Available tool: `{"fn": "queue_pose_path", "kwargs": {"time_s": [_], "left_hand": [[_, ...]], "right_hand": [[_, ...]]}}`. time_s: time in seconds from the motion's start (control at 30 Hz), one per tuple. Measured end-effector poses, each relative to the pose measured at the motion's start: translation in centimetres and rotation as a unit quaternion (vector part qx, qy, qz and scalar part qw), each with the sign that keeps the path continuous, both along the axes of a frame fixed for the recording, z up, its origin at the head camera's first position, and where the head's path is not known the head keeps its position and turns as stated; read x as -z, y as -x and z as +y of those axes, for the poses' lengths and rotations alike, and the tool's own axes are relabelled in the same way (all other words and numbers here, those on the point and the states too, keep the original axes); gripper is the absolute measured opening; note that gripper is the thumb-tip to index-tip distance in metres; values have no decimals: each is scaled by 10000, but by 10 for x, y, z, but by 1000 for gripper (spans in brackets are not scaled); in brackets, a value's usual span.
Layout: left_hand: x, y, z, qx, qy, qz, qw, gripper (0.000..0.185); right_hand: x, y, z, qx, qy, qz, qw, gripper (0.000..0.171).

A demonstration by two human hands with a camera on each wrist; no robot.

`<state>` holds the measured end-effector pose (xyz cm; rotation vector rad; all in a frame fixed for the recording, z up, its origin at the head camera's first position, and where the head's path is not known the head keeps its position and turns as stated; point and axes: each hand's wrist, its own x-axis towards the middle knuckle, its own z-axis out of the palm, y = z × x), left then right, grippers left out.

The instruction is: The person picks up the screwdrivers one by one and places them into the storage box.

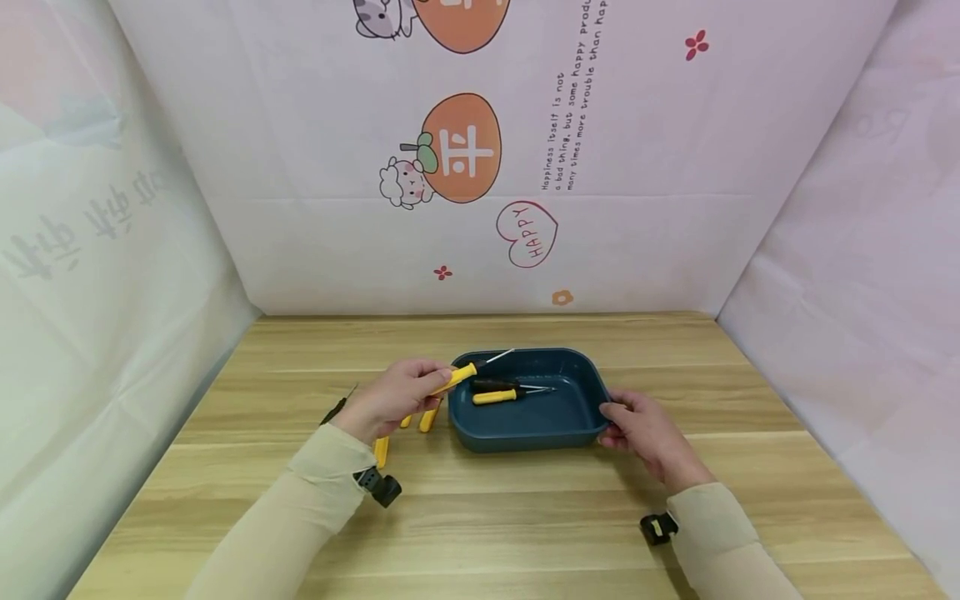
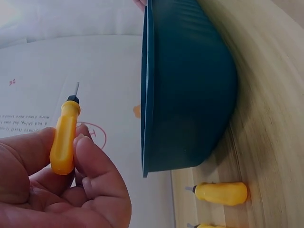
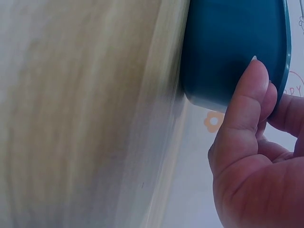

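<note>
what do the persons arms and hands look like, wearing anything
Both arms are covered by long, snug beige sleeves that end at the wrists. The left hand and right hand are bare, with no gloves or rings visible. A small black device sits under the left wrist; a similar black one with a yellow mark sits by the right wrist.

- A small staged recording booth, not a lived-in room: a wooden tabletop (image 1: 525, 517) boxed in along its far, left and right edges.
- The walls are hung sheets (image 1: 675, 167) printed with cartoon fruit, flowers and English slogans.
- Wrist-worn cameras (image 1: 384, 488) mark a data-collection setup.
</note>
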<state>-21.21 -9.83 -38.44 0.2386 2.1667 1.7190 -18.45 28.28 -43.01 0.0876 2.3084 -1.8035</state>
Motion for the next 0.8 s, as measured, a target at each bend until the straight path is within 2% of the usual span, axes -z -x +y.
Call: {"fn": "queue_pose_path", "kwargs": {"time_s": [0.3,0.8], "left_hand": [[-1,4,15,-112,314,81,9994,29],[0,11,32,24,502,100,9987,26]], "right_hand": [[0,0,1,-9,46,11,10000,46],[1,0,0,79,-5,-12,10000,46]]}}
